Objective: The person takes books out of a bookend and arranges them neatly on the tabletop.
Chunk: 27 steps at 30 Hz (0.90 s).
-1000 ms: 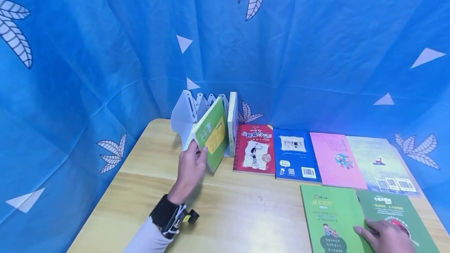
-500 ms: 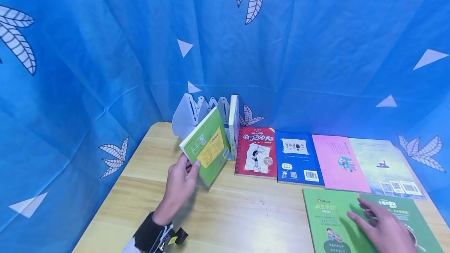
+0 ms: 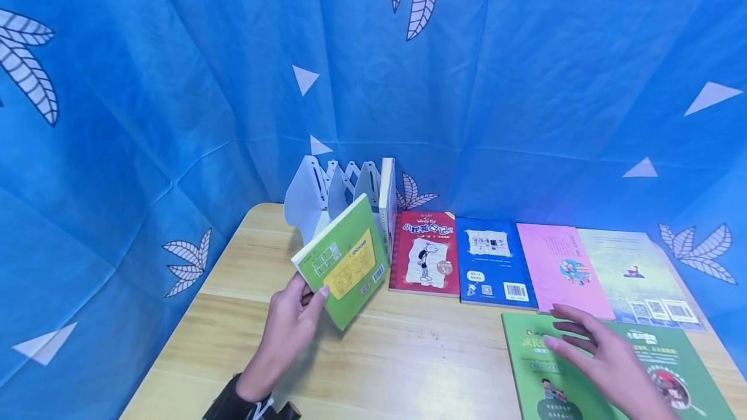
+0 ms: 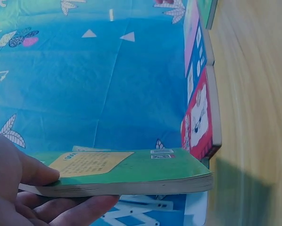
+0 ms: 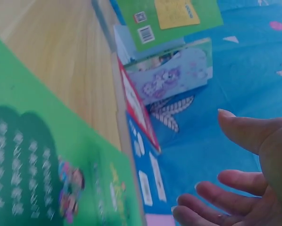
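Note:
My left hand (image 3: 292, 323) pinches a green book with a yellow panel (image 3: 347, 261) by its edge, thumb on the cover and fingers beneath. The book is tilted and held in front of a white bookend rack (image 3: 306, 193). In the left wrist view, the thumb lies on the book's cover (image 4: 150, 165). My right hand (image 3: 607, 361), its fingers loosely spread and holding nothing, is over two green books lying on the table: a light green one (image 3: 531, 368) and a darker green one (image 3: 671, 349). One book (image 3: 386, 206) stands upright at the rack's right end.
Along the back of the wooden table (image 3: 426, 349) lie a red book (image 3: 425, 251), a blue book (image 3: 496, 261), a pink book (image 3: 554, 245) and a pale green-yellow book (image 3: 624, 258). A blue curtain (image 3: 525, 83) hangs behind the table.
The left hand has drawn the green book out from the rack, toward the person, turning its cover more into view. The right hand has lifted off the green books and moved left.

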Tool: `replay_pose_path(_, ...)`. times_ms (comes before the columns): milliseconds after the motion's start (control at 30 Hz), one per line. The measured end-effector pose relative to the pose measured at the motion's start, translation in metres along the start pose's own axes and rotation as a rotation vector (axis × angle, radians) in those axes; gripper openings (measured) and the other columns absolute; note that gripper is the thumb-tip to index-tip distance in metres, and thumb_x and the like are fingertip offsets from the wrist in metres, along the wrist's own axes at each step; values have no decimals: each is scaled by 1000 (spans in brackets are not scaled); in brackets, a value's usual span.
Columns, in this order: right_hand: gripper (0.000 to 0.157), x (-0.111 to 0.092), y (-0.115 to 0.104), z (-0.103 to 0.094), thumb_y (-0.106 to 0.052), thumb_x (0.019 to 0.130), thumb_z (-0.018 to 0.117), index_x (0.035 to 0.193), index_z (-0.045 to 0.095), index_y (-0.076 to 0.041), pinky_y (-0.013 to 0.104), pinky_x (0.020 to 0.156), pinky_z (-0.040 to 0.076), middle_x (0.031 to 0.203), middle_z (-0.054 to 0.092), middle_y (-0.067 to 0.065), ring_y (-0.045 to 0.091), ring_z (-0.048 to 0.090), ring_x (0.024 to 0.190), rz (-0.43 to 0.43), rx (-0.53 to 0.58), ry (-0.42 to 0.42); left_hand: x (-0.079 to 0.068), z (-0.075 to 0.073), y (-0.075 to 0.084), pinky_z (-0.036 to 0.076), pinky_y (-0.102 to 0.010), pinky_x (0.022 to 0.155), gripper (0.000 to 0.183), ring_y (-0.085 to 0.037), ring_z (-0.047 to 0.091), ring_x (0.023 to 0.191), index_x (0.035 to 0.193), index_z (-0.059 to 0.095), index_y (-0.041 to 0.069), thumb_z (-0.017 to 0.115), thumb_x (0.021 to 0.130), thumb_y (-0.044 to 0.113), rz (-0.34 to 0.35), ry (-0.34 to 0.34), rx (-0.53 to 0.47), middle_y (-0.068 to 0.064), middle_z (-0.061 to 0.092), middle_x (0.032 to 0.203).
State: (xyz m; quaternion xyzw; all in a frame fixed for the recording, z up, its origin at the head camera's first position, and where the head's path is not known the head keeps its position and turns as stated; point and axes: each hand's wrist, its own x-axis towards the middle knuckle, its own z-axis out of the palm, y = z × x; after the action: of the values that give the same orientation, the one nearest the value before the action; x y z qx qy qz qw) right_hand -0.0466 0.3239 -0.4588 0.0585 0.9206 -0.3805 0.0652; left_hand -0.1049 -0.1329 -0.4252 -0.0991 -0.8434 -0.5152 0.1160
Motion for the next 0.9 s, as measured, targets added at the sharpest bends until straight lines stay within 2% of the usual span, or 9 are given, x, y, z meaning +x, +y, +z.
replay_pose_path(67,73,1,-7,2,-43,98,71,153,45,-3,16,84,62,141,63,26,41,67,123,-15,13,0,-4,2,0,66,-30,87,41,-36,76,107,137,57,-6,62,96,-7,-1,-16,-26,-27,72,125)
replay_pose_path(167,71,2,-18,6,-43,97,71,152,47,-5,14,86,61,142,63,23,34,68,122,-34,36,0,-9,6,1,66,-30,87,40,-36,76,106,134,58,-8,62,95,-8,8,-47,-69,-28,72,122)
replay_pose_path(300,64,6,-34,15,-36,97,73,149,50,-6,13,89,60,144,62,19,7,70,117,-100,104,7,-11,11,3,66,-30,86,37,-37,77,103,131,60,-9,63,94,-10,39,-79,-102,-28,74,118)
replay_pose_path(367,63,8,-43,19,-33,97,74,148,51,-6,14,91,60,144,63,19,2,68,116,-133,139,4,-10,13,5,66,-30,84,36,-37,77,101,129,61,-8,63,93,-10,57,-93,-107,-28,75,116)
replay_pose_path(433,63,11,-51,22,-34,97,74,148,51,-7,17,93,61,144,63,18,7,69,119,-150,164,-4,-11,15,6,66,-29,84,36,-37,77,100,129,61,-8,63,93,-10,66,-115,-108,-27,75,116)
replay_pose_path(533,65,13,-61,27,-37,96,74,149,51,-8,22,95,63,144,63,17,25,68,125,-156,177,-19,-12,17,7,66,-28,84,36,-38,77,100,129,61,-9,63,93,-10,84,-156,-113,-28,74,116)
replay_pose_path(600,65,14,-66,30,-38,95,75,148,52,-8,25,96,63,144,63,17,32,67,126,-165,190,-23,-12,18,7,66,-27,84,35,-38,77,99,129,61,-10,63,94,-9,115,-188,-109,-29,74,116)
replay_pose_path(767,63,15,-76,33,-38,94,76,147,55,-11,22,97,62,143,64,15,31,66,127,-185,207,-32,-13,22,5,67,-26,81,31,-36,78,97,128,60,-10,62,97,-5,253,-273,-90,-29,75,113)
replay_pose_path(900,59,15,-81,36,-38,94,76,145,57,-15,19,98,61,143,65,11,27,66,128,-203,223,-48,-16,27,5,67,-27,83,32,-36,78,98,130,60,-10,61,99,-4,304,-327,-109,-29,75,114)
